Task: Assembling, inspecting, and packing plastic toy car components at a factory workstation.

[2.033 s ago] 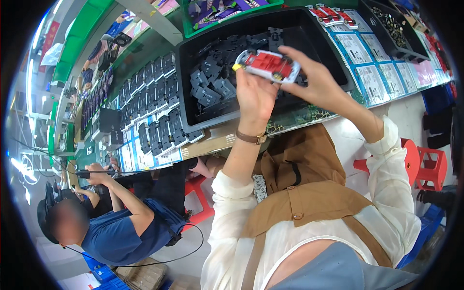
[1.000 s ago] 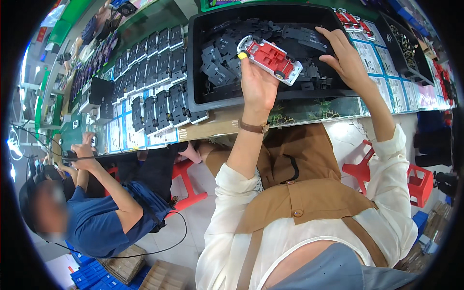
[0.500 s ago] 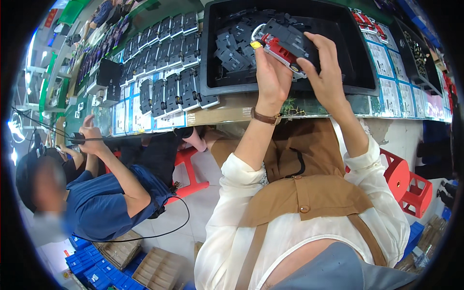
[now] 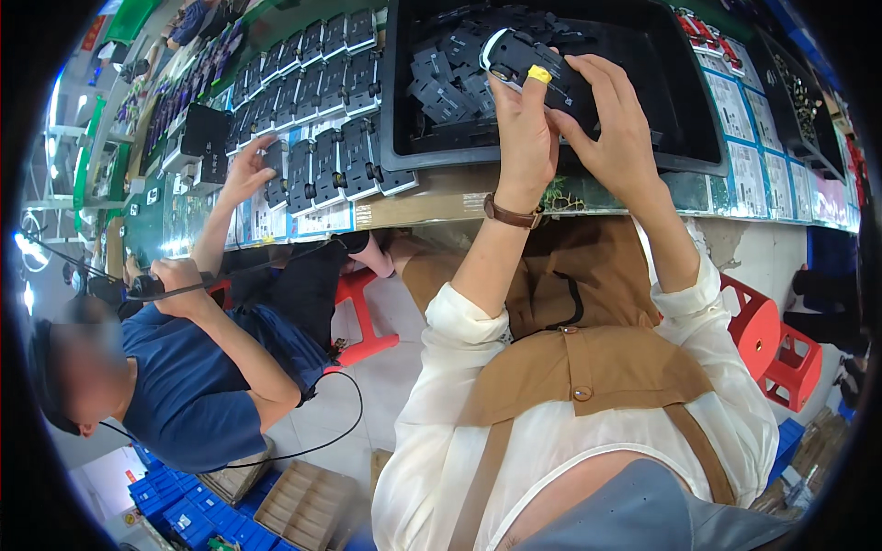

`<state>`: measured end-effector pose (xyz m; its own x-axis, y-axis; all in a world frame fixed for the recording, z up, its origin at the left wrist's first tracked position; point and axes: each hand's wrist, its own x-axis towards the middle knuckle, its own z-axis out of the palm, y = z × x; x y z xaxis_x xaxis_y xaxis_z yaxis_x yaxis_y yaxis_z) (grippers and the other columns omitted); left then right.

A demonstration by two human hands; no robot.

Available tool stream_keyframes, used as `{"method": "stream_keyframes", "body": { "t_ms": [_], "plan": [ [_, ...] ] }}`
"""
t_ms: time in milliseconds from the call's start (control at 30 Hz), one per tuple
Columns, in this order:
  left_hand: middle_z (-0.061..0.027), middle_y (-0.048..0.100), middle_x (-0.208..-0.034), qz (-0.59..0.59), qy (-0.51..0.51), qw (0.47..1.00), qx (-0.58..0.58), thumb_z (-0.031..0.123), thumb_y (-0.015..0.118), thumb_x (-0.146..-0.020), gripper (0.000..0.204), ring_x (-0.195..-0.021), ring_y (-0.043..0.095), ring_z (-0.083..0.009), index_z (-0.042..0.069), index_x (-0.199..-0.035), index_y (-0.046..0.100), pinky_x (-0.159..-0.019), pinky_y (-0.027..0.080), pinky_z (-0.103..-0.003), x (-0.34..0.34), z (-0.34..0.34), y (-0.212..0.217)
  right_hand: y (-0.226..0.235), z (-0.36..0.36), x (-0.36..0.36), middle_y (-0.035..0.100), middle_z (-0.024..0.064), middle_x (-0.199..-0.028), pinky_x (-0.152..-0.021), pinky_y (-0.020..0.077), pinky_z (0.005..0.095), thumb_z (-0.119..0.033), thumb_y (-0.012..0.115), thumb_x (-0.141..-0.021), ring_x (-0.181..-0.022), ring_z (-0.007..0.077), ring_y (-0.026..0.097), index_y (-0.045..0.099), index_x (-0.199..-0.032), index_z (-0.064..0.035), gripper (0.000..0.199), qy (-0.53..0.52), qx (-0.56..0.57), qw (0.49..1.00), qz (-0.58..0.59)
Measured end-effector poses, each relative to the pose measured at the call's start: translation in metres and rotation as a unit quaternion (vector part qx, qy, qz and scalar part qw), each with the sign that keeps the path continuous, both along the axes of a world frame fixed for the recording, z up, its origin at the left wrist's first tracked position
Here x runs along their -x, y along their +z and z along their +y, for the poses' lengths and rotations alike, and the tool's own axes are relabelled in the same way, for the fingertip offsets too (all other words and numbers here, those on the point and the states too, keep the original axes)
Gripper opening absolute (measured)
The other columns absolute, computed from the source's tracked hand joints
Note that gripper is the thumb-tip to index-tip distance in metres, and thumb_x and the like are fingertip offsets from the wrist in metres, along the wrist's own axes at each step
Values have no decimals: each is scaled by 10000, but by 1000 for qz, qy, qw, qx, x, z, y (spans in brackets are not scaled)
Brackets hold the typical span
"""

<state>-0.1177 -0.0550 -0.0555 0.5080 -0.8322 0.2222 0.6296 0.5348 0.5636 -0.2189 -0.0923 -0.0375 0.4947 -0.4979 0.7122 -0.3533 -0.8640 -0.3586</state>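
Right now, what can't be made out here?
Toy car: head view; inside covered by the black plate.
Left hand: head view; some fingers hidden behind the car.
Black tray: head view; far rim cut off by the top edge.
Gold-coloured bits, far right: head view; too small to identify.

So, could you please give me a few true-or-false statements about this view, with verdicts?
1. The left hand holds a toy car. True.
2. The watch is on the right wrist. False: it is on the left wrist.
3. A co-worker's hand is at the rows of black-bottomed cars. True.
4. The large bin is white. False: it is black.
5. Red stools stand to the person's right. True.
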Motion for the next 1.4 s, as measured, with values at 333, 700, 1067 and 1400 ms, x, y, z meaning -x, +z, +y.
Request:
{"method": "stream_keyframes", "body": {
  "t_ms": [333, 700, 1067, 1400],
  "plan": [
    [-155, 535, -1143, -32, 16, 999, 23, 142, 401, -941, 258, -975, 572, -234, 59, -1180, 346, -857, 490, -346, 0, -6, -13, -3, -7, 19, 562, 62, -1099, -767, 455, 241, -272, 465, -922, -964, 125, 543, 507, -1206, -63, 356, 98, -449, 870, -179],
    [-157, 542, -1117, -74, 24, 997, 2, 136, 446, -923, 270, -968, 578, -240, 66, -1166, 351, -823, 505, -342, 2, -1, -9, -8, -7, 18, 561, 97, -1056, -585, 489, 197, -197, 617, -845, -766, 91, 595, 527, -1135, -3, 360, 132, -460, 866, -146],
    [-159, 548, -1098, -80, 31, 996, 13, 116, 494, -899, 291, -939, 593, -240, 54, -1143, 348, -793, 526, -329, 1, 1, -6, -5, -3, 19, 559, 70, -960, -649, 475, 206, -162, 615, -833, -780, 89, 565, 484, -1164, -13, 386, 153, -461, 864, -130],
    [-156, 549, -1097, -87, 70, 993, 25, 86, 526, -878, 307, -955, 588, -253, 47, -1130, 355, -806, 522, -338, 4, 1, -8, -2, 1, 18, 540, 45, -948, -645, 472, 202, -153, 604, -841, -797, 78, 549, 484, -1130, -34, 335, 174, -453, 860, -158]
  ]
}}
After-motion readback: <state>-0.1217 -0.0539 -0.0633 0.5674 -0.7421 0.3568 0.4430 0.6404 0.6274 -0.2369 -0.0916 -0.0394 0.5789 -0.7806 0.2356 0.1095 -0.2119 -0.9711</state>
